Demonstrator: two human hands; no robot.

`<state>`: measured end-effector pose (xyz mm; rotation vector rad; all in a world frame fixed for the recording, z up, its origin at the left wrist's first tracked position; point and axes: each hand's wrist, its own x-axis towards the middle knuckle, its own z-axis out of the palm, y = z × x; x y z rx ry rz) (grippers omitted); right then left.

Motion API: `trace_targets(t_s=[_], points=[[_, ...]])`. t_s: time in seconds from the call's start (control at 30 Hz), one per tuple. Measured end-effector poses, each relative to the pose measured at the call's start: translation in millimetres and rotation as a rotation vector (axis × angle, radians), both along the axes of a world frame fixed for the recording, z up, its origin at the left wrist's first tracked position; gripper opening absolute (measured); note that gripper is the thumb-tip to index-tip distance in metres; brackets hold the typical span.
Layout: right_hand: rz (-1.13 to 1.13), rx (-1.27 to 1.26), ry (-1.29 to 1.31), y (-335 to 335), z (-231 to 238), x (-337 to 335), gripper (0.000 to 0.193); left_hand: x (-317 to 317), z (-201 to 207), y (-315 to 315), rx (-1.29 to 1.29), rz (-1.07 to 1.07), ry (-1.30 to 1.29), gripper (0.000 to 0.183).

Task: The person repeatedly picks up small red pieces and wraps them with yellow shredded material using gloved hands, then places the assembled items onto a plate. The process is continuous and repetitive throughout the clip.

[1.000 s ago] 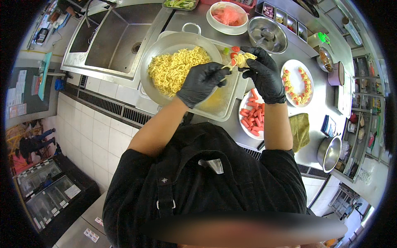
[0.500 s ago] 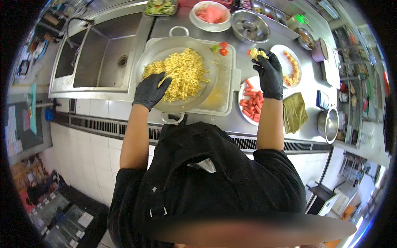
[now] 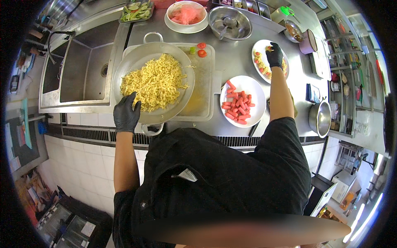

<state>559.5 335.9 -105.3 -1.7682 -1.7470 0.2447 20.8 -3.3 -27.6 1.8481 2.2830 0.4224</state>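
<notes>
My left hand (image 3: 126, 113), in a black glove, rests at the near left rim of a wide metal pan (image 3: 182, 97), its thumb and fingers apart. Yellow cooked noodles (image 3: 155, 84) are heaped in the pan, close to those fingertips. My right hand (image 3: 274, 56), gloved alike, reaches over a white oval plate (image 3: 254, 58). Its bent fingers are down on a noodle-wrapped sausage piece among several noodle-wrapped sausages (image 3: 261, 66) lying along the plate; the fingertips are partly hidden. Between my arms a white plate (image 3: 260, 99) bears a pile of cut pink sausages (image 3: 240, 107).
The pan stands on a tray (image 3: 204, 103) with tomato halves (image 3: 202, 53) on it. Behind are a steel bowl (image 3: 215, 29) with a ladle, a bowl of pink stuff (image 3: 188, 15) and sliced greens (image 3: 136, 10). Left is a sink (image 3: 84, 74); at right, a steel bowl (image 3: 320, 119).
My right hand has carried the noodle-wrapped sausage piece away from me, onto the oval plate. My left hand has drawn back from the noodles to the pan's rim. The view has shifted right.
</notes>
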Motion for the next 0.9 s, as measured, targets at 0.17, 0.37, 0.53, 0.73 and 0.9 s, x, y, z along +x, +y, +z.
trace_targets(t_s=[0.17,0.37,0.53,0.73,0.9], points=[[0.286,-0.032,-0.321,42.3,-60.1,30.4,0.024,9.7,-8.3,-10.3,0.001,0.086,-0.020,0.035],[0.464,-0.117,-0.416,53.3,-71.5,37.0,0.036,9.8,-20.9,-28.5,0.052,0.072,-0.064,0.034],[0.375,0.003,-0.186,0.8,-14.5,2.4,0.041,12.5,-18.0,-16.0,0.131,-0.047,0.025,0.027],[0.572,-0.497,-0.633,-119.7,6.9,-50.7,0.033,6.0,-13.4,5.3,0.087,-0.051,-0.057,0.038],[0.394,-0.650,-0.501,-176.5,-19.8,-57.0,0.039,8.0,2.8,10.7,-0.057,-0.163,0.171,0.032]])
